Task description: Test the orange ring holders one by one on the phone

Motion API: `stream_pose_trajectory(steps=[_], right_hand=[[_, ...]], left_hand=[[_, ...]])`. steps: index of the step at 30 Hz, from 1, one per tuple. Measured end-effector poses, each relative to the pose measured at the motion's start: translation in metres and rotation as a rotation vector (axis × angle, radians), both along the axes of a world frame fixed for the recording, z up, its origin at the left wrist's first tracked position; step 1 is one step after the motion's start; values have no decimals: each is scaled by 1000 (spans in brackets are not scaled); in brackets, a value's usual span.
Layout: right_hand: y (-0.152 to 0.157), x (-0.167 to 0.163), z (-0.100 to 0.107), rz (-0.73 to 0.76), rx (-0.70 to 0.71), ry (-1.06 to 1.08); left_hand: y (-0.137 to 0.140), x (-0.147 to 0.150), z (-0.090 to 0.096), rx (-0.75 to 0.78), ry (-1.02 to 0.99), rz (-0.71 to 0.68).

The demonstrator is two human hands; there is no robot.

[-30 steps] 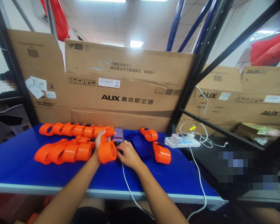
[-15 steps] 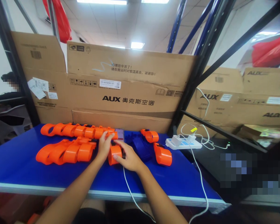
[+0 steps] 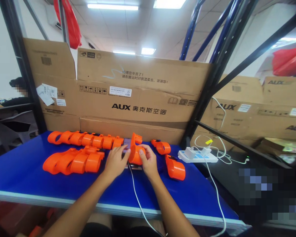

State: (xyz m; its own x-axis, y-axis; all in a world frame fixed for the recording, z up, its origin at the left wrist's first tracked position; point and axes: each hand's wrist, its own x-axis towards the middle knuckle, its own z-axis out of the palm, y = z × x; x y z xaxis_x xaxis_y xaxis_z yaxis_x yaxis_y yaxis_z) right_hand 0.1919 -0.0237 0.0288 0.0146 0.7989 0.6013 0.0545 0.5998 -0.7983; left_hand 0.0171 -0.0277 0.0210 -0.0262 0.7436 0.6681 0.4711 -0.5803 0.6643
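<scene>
An orange plastic ring-shaped part, with a flat tab rising from its top, stands raised between my hands. My right hand grips its right side, thumb across the front of the ring. On the other side my left hand is closed, its thumb and fingertips against the part's left edge. Beneath the part a dark flat device shows partly, with a white cable running from near it toward the table's front edge. My hands hide much of this device.
Two rows of orange ring parts lie on the left of the blue table. More orange parts lie at right, near a white power strip with plugged-in chargers. Cardboard walls the back. A person is at far left.
The orange part between my hands has been lifted and tilted so its tab points up. My left hand has come down from beside the back row. The view has shifted slightly.
</scene>
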Motion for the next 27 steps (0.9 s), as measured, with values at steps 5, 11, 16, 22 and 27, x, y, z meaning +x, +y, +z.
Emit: stream_pose_trajectory(steps=[5,11,16,22,27], right_hand=[[1,-2,6,77,-123,68],[-6,-15,7,469,-335,-42],[-15,-24,0,661,-504,-261],[-12,-37,-7,723,-614,-374],[-9,-52,-17,707,-577,-357]], left_hand=[[-23,-58,13,111,229,211],[-28,-105,6,76,232,215],[-31,-98,14,174,114,252],[-40,-104,55,268,312,400],[-56,-111,90,356,369,450]])
